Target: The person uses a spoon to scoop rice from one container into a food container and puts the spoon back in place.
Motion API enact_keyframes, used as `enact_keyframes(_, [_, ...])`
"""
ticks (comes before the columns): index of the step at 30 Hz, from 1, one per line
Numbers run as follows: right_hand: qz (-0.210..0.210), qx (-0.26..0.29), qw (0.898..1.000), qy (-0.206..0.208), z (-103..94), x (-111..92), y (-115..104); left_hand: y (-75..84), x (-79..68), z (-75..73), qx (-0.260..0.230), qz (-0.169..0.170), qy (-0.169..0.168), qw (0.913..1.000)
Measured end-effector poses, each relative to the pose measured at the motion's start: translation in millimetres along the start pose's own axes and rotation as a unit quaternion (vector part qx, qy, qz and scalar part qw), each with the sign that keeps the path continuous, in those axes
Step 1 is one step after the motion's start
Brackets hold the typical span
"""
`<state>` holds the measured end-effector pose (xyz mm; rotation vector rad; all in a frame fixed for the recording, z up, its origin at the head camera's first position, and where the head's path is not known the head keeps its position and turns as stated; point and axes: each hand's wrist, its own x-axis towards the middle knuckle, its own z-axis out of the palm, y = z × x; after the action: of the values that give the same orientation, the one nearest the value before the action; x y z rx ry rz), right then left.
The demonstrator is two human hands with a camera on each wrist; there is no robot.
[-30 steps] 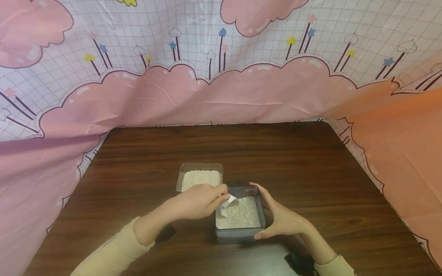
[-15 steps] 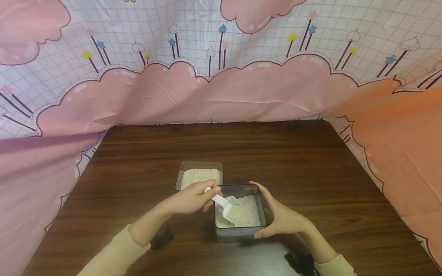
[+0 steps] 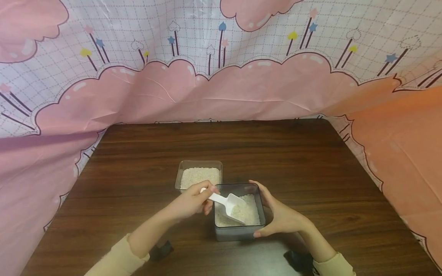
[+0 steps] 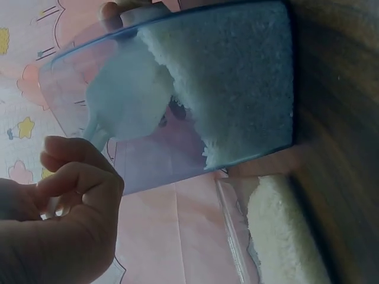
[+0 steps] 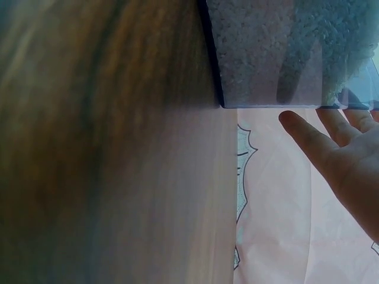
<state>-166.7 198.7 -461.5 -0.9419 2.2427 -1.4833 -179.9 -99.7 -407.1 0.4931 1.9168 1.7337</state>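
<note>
My left hand point(image 3: 190, 201) grips the handle of a white scoop point(image 3: 222, 200). The scoop's bowl, tilted down to the right, lies inside a grey see-through container point(image 3: 238, 233) and bears some rice grains. More rice point(image 3: 253, 209) fills part of that container, sloped against its wall in the left wrist view. My right hand point(image 3: 283, 216) holds the container's right side, thumb at the near corner and fingers at the far one. In the right wrist view its fingertips point(image 5: 287, 118) are right at the container's wall.
A shallow clear container point(image 3: 180, 176) with rice point(image 3: 200, 176) stands just behind and left of the grey one. Both are on a dark wooden table point(image 3: 262, 149). A printed pink and white curtain point(image 3: 214, 92) hangs beyond the table's edges.
The scoop has turned from a steep tilt to a flatter one, its bowl facing upward and shifted right over the rice. My left hand has rolled with it; my right hand has stayed put.
</note>
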Motion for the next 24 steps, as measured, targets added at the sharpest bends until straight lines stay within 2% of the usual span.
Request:
enact_keyframes(6, [0.001, 0.007, 1.000, 0.000, 1.1, 2.0, -1.6, -6.6, -8.7, -5.8, -0.023, -0.010, 0.018, 0.9995])
enact_keyframes(12, [-0.014, 0.001, 1.000, 0.000, -0.3, 3.0, -0.1, -19.2, -14.3, -8.3, -0.076, -0.009, 0.044, 0.9961])
enact_keyframes(19, [-0.005, -0.002, 1.000, 0.000, -0.8, 2.2, 0.2, -40.8, -17.0, -4.5, -0.145, 0.035, 0.044, 0.9878])
enact_keyframes(24, [0.001, 0.001, 1.000, 0.000, -0.5, 2.0, 0.2, -49.1, -15.3, 0.6, -0.192, 0.064, 0.039, 0.9785])
